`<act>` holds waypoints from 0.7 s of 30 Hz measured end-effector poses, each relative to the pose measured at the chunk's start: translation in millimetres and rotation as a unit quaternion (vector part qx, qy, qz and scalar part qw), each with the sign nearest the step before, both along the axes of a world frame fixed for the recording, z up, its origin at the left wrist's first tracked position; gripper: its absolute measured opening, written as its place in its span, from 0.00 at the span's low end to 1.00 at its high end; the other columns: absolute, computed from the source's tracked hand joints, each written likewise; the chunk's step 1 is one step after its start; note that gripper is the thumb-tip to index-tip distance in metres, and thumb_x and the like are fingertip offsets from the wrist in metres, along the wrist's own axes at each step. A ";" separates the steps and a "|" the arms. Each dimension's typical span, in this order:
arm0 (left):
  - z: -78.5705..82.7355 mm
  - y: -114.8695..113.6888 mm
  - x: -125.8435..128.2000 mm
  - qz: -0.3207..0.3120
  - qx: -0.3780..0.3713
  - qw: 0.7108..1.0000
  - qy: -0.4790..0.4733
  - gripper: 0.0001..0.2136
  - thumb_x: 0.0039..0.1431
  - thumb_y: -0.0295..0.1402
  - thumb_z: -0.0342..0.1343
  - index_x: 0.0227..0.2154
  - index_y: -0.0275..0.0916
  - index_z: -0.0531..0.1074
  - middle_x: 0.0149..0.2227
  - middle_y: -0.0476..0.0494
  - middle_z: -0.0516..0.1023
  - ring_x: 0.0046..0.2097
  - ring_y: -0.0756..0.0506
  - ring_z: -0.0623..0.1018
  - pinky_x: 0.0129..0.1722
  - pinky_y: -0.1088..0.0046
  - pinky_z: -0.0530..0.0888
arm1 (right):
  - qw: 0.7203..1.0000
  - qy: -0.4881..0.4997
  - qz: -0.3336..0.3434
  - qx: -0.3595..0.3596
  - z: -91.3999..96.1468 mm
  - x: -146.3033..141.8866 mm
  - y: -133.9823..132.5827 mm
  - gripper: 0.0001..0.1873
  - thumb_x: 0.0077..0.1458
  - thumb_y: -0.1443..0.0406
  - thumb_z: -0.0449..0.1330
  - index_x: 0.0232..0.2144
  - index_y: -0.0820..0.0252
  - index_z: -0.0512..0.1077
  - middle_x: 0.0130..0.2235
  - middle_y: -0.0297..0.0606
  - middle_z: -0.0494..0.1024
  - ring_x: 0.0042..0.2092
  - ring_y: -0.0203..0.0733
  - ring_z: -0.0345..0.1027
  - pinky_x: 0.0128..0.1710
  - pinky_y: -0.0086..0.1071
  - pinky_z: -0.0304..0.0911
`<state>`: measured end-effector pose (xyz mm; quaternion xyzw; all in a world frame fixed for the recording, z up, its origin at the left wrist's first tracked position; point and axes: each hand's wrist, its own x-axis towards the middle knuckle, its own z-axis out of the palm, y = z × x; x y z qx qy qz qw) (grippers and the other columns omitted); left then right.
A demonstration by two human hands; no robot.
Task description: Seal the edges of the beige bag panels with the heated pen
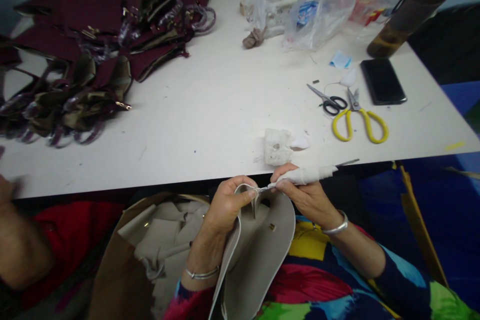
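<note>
Pinching the beige bag [268, 252], left fingers [240, 180] near table edge [150, 179].

White table [210, 110] bearing maroon bags [93, 15], black-handled scissors [327, 99], yellow-handled scissors [355, 106], phone [383, 81]

No words or numbers can be read. At the upper right of the frame, 1 blue and white label [307, 12] shows in a clear plastic bag [333, 17], but it is too blurry to read. The red and yellow patch [374, 16] nearby is blurry too.
</note>
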<state>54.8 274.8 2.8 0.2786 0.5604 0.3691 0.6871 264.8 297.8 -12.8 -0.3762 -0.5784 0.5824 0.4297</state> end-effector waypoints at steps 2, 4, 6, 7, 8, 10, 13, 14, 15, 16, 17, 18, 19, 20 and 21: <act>0.3 -0.8 1.3 0.000 0.010 1.000 0.004 0.14 0.45 0.38 0.73 0.28 0.36 0.77 0.25 0.48 0.75 0.28 0.50 0.71 0.31 0.75 0.66 | 1.000 0.000 -0.007 -0.005 0.6 -2.2 -0.7 0.06 0.68 0.61 0.62 0.41 0.57 0.76 0.35 0.34 0.77 0.37 0.37 0.71 0.39 0.31 0.66; 1.0 -2.4 2.2 0.000 0.034 0.999 0.018 0.13 0.46 0.38 0.72 0.29 0.36 0.77 0.26 0.48 0.75 0.29 0.50 0.70 0.32 0.75 0.66 | 1.000 0.005 -0.015 -0.015 1.7 -5.7 -1.2 0.06 0.67 0.60 0.62 0.40 0.57 0.76 0.33 0.33 0.77 0.36 0.37 0.72 0.38 0.31 0.66; 2.2 -5.6 2.4 -0.001 0.063 0.997 0.046 0.11 0.49 0.38 0.70 0.30 0.36 0.77 0.27 0.49 0.74 0.29 0.50 0.69 0.33 0.75 0.65 | 0.999 0.015 -0.022 -0.024 3.4 -10.3 -1.7 0.07 0.68 0.59 0.62 0.40 0.57 0.75 0.31 0.32 0.77 0.34 0.37 0.72 0.37 0.30 0.66; 3.2 -7.8 2.2 -0.005 0.078 0.995 0.064 0.11 0.51 0.38 0.68 0.30 0.36 0.76 0.27 0.49 0.74 0.30 0.50 0.68 0.33 0.75 0.65 | 0.999 0.022 -0.025 -0.028 4.3 -12.8 -1.9 0.08 0.68 0.58 0.62 0.40 0.57 0.75 0.31 0.31 0.77 0.34 0.37 0.72 0.37 0.31 0.66; 4.4 -10.4 1.9 -0.011 0.093 0.992 0.083 0.10 0.53 0.38 0.67 0.31 0.37 0.76 0.27 0.50 0.73 0.30 0.50 0.68 0.33 0.75 0.64 | 0.999 0.027 -0.027 -0.031 5.2 -15.3 -2.2 0.09 0.68 0.58 0.62 0.39 0.57 0.75 0.30 0.31 0.77 0.34 0.37 0.72 0.38 0.31 0.66; 7.9 -16.4 1.4 -0.024 0.115 0.985 0.123 0.08 0.57 0.37 0.64 0.32 0.37 0.75 0.27 0.50 0.71 0.30 0.50 0.67 0.32 0.74 0.64 | 0.998 0.036 -0.027 -0.040 6.9 -19.8 -2.8 0.11 0.67 0.56 0.62 0.38 0.57 0.75 0.31 0.31 0.77 0.34 0.37 0.72 0.38 0.31 0.66; 14.5 -25.4 2.1 -0.045 0.130 0.975 0.175 0.07 0.61 0.36 0.60 0.33 0.39 0.73 0.26 0.52 0.68 0.29 0.49 0.65 0.31 0.74 0.64 | 0.997 0.036 -0.021 -0.061 9.5 -25.0 -3.9 0.13 0.67 0.55 0.62 0.35 0.58 0.75 0.30 0.31 0.77 0.33 0.36 0.72 0.37 0.31 0.66; 16.5 -28.0 2.7 -0.050 0.137 0.970 0.194 0.06 0.62 0.36 0.59 0.33 0.39 0.72 0.26 0.52 0.68 0.29 0.49 0.65 0.31 0.74 0.64 | 0.997 0.034 -0.021 -0.065 10.4 -26.5 -4.4 0.14 0.67 0.54 0.62 0.34 0.58 0.74 0.30 0.31 0.76 0.33 0.36 0.71 0.37 0.31 0.66; 18.1 -30.3 3.5 -0.054 0.146 0.964 0.215 0.05 0.62 0.35 0.58 0.34 0.39 0.72 0.26 0.52 0.68 0.29 0.49 0.66 0.31 0.73 0.64 | 0.997 0.030 -0.024 -0.065 11.1 -27.9 -4.9 0.15 0.67 0.54 0.62 0.34 0.58 0.74 0.29 0.31 0.76 0.33 0.36 0.71 0.37 0.31 0.65; 19.1 -32.3 4.4 -0.057 0.157 0.958 0.234 0.05 0.63 0.35 0.57 0.34 0.39 0.72 0.27 0.52 0.69 0.30 0.49 0.66 0.32 0.73 0.64 | 0.997 0.027 -0.028 -0.063 11.7 -29.3 -5.6 0.15 0.66 0.54 0.62 0.33 0.58 0.74 0.29 0.30 0.76 0.33 0.36 0.71 0.37 0.31 0.65; 19.5 -33.9 5.4 -0.059 0.168 0.951 0.252 0.05 0.63 0.34 0.57 0.34 0.39 0.72 0.28 0.52 0.70 0.30 0.49 0.67 0.33 0.73 0.64 | 0.997 0.025 -0.033 -0.060 12.0 -30.6 -6.5 0.15 0.66 0.53 0.62 0.33 0.58 0.74 0.29 0.30 0.76 0.32 0.36 0.70 0.37 0.31 0.65; 19.2 -35.3 6.3 -0.060 0.176 0.946 0.266 0.04 0.63 0.34 0.56 0.34 0.39 0.72 0.28 0.52 0.70 0.31 0.49 0.67 0.33 0.73 0.65 | 0.997 0.025 -0.037 -0.056 11.8 -32.0 -7.7 0.16 0.66 0.53 0.62 0.33 0.58 0.74 0.28 0.30 0.75 0.32 0.36 0.70 0.38 0.31 0.65; 18.4 -36.4 7.1 -0.060 0.182 0.942 0.275 0.04 0.64 0.34 0.56 0.34 0.40 0.72 0.28 0.52 0.70 0.31 0.48 0.68 0.33 0.73 0.64 | 0.997 0.025 -0.040 -0.053 11.2 -33.4 -9.2 0.16 0.66 0.53 0.62 0.33 0.58 0.74 0.28 0.30 0.75 0.32 0.36 0.70 0.38 0.31 0.65; 17.1 -37.5 8.0 -0.061 0.187 0.939 0.282 0.04 0.64 0.33 0.56 0.34 0.40 0.71 0.28 0.52 0.69 0.31 0.48 0.68 0.33 0.73 0.64 | 0.997 0.028 -0.044 -0.052 10.3 -34.7 -11.2 0.17 0.66 0.52 0.62 0.32 0.58 0.74 0.28 0.30 0.75 0.32 0.36 0.70 0.38 0.32 0.65; 15.5 -38.6 8.7 -0.063 0.192 0.936 0.288 0.04 0.64 0.33 0.55 0.34 0.40 0.71 0.28 0.52 0.69 0.31 0.48 0.68 0.33 0.73 0.64 | 0.997 0.033 -0.048 -0.053 9.1 -35.8 -13.5 0.17 0.65 0.52 0.63 0.32 0.58 0.74 0.28 0.31 0.75 0.32 0.36 0.70 0.38 0.32 0.65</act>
